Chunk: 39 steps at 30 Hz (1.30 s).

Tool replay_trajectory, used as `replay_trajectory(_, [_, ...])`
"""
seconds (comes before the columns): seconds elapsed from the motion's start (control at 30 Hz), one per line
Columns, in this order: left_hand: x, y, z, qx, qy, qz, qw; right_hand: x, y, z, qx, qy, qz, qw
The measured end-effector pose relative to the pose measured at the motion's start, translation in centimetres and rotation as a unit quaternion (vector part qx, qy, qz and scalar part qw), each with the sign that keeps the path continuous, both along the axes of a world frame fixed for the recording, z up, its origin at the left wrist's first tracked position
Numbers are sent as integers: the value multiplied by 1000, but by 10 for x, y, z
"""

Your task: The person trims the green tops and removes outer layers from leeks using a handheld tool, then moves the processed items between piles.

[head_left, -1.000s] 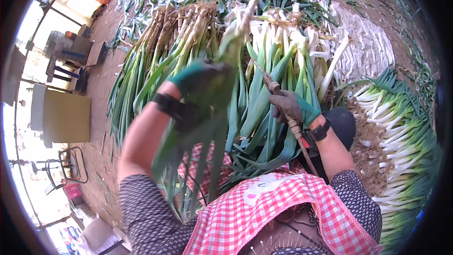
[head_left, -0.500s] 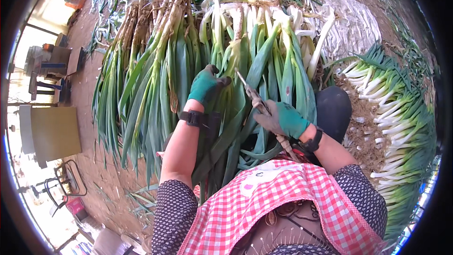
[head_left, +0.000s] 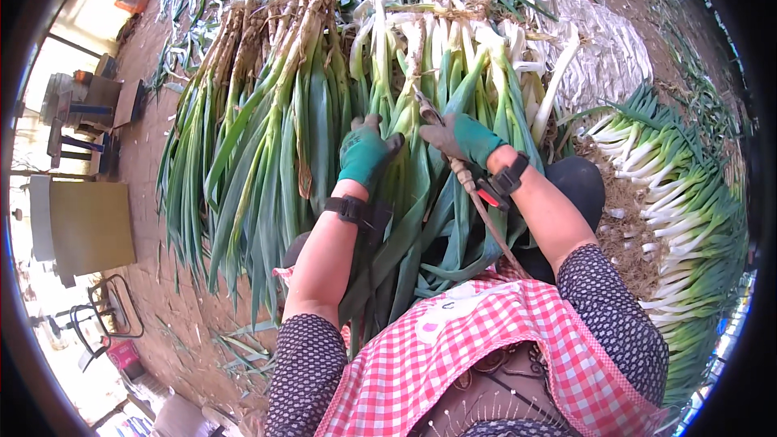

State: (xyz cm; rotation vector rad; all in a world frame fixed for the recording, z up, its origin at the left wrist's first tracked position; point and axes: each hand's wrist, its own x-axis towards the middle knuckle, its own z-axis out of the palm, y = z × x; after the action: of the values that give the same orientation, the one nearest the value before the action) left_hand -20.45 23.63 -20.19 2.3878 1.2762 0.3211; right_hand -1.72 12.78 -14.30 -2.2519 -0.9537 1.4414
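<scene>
Leeks (head_left: pixel 275 105) with long green leaves lie side by side in front of me, roots pointing away. Those at the left have soil-brown stems; the ones nearer the middle show whiter stems. My left hand (head_left: pixel 368 152), in a green and grey glove, is closed around the leaves of a leek (head_left: pixel 402 117) in the middle, its grip partly hidden. In my right hand (head_left: pixel 467 141), gloved alike, is an air blow gun (head_left: pixel 429 108) with a thin nozzle tilted toward the leek's stem. A hose (head_left: pixel 492 231) runs from it back toward my lap.
Trimmed white-stemmed leeks (head_left: pixel 680 218) lie in a curved row at the right, beside brown root scraps (head_left: pixel 627 251). A crumpled white sheet (head_left: pixel 603 40) covers ground at the far right. Loose leaves (head_left: pixel 243 348) litter the floor; a metal-framed chair (head_left: pixel 113 311) stands at the left.
My right hand has moved up and slightly left with the air blow gun, bringing its nozzle higher along the leek. My left hand has shifted slightly right.
</scene>
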Motion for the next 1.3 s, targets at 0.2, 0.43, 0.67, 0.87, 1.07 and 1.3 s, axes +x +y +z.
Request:
replay_trajectory(0.2, [13, -3, 9, -132, 70, -79, 986, -23, -81, 10, 24, -65, 83, 994])
replay_trajectory(0.43, [10, 8, -29, -387, -187, 44, 902, -38, -101, 42, 87, -156, 126, 976])
replay_trajectory(0.67, [4, 19, -22, -363, -271, 157, 878, -49, -97, 34, 85, -123, 94, 984])
replay_trajectory(0.87, [-9, 25, -48, -278, -237, 129, 922, -60, -104, 44, 96, -110, 107, 983])
replay_trajectory(1.07, [1, 11, -43, -176, -148, -63, 971, -12, -42, 23, 79, -111, 61, 989])
replay_trajectory(1.3, [-1, 8, -37, 7, -152, -351, 924, 48, 61, -31, 54, -176, 164, 969])
